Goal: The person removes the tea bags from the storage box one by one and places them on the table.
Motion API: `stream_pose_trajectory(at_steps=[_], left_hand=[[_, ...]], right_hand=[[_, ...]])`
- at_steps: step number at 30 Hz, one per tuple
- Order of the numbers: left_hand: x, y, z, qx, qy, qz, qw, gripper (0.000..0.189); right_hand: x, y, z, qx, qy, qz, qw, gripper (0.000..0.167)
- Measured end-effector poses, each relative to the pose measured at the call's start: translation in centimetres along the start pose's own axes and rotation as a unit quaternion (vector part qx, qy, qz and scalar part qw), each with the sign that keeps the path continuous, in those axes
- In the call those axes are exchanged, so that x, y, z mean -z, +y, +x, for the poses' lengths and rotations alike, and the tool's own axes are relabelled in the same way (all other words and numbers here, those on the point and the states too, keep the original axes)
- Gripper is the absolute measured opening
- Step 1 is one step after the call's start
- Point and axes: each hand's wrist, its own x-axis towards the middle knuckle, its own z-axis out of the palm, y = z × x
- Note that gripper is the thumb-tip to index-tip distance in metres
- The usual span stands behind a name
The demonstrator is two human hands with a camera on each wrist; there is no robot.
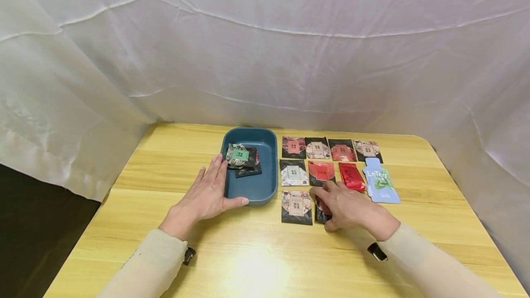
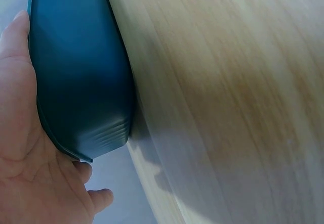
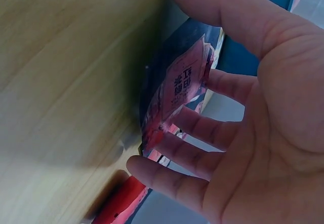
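My left hand rests along the left rim of a blue tray, fingers straight and thumb at its front edge. In the left wrist view the palm lies against the rim of the tray. Inside the tray lie a black tea sachet with a green label and a dark sachet partly under it. My right hand arches over a black tea sachet with a pink label. Its fingertips touch that sachet's far side, with the thumb apart at the near side. From the head view the hand covers most of this sachet.
Right of the tray, several tea sachets lie in rows, among them a white-faced one and a floral one. A glossy red packet and a blue bottle-shaped pouch are at the right. A white curtain hangs behind the wooden table.
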Motion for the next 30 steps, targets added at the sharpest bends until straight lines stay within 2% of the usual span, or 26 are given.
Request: stream_pose_trajectory(at_steps=[25, 30], left_hand=[[-0.16, -0.11, 0.0, 0.001, 0.008, -0.009, 0.9999, 0.136], [-0.2, -0.04, 0.16, 0.002, 0.005, -0.007, 1.0, 0.135]], right_hand=[[0.04, 0.22, 0.04, 0.028, 0.007, 0.004, 0.9996, 0.094], [0.16, 0.07, -0.15, 0.019, 0.01, -0.001, 0.9998, 0.099]])
